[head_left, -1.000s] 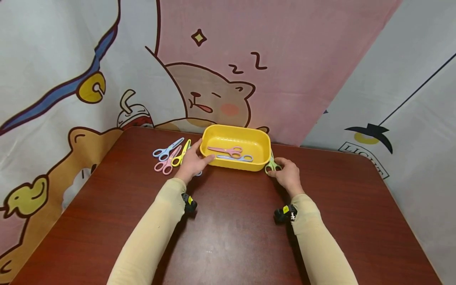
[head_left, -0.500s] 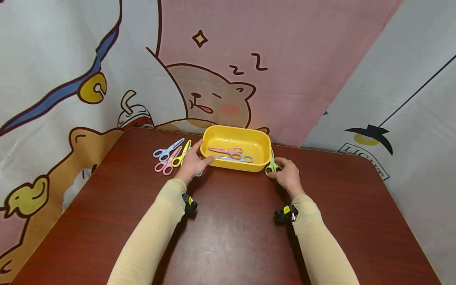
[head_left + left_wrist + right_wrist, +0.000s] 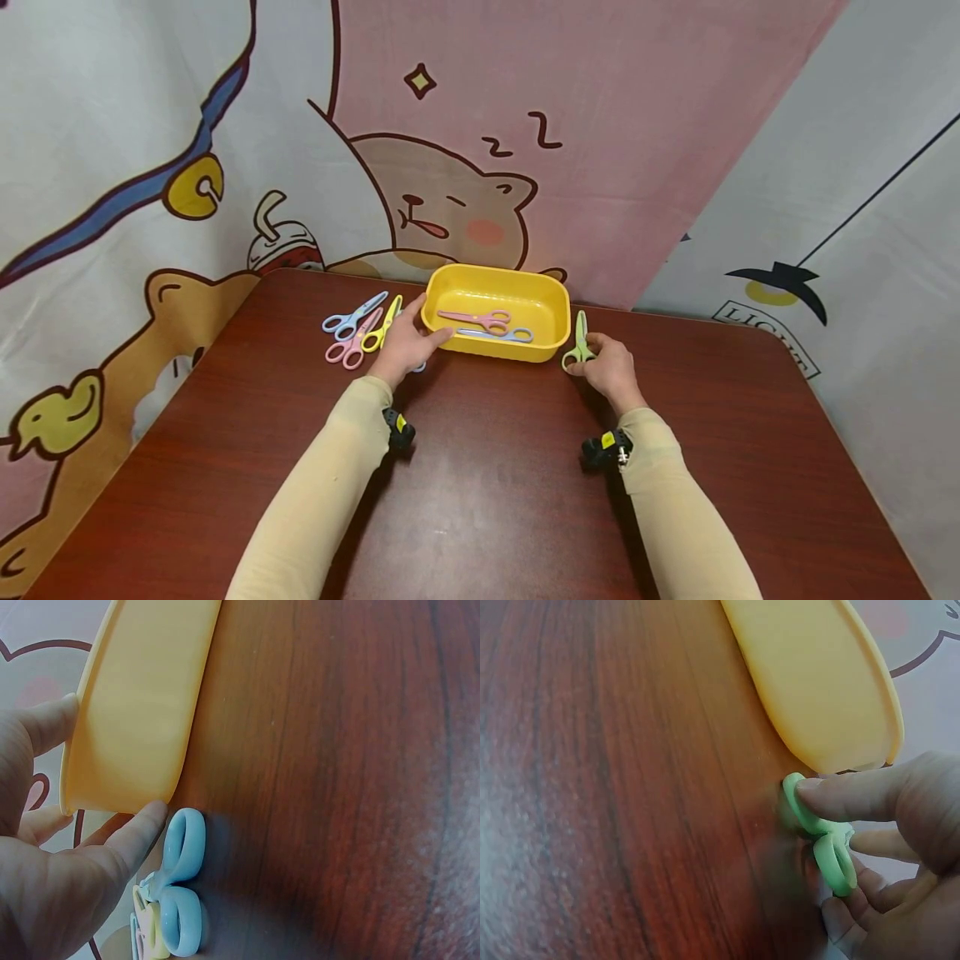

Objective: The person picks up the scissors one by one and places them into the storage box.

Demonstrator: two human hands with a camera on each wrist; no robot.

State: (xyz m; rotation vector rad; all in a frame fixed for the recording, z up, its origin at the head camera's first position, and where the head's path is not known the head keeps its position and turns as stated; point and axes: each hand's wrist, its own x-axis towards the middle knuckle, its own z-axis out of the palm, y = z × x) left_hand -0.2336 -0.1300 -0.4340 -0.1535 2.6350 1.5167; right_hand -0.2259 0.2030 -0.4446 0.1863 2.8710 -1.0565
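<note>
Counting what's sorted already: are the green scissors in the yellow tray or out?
Out: the green scissors lie on the table beside the yellow tray, pinched by the right hand.

Both arms are in snug pale beige sleeves [image 3: 315,492], with a small black-and-yellow camera [image 3: 396,426] strapped under each wrist.

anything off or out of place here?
Nothing damaged or spilled. Two scissors lie in the yellow tray; four more lie loose on the table left of it. The right hand pinches green scissors outside the tray's right end; the left hand touches its left wall.
</note>
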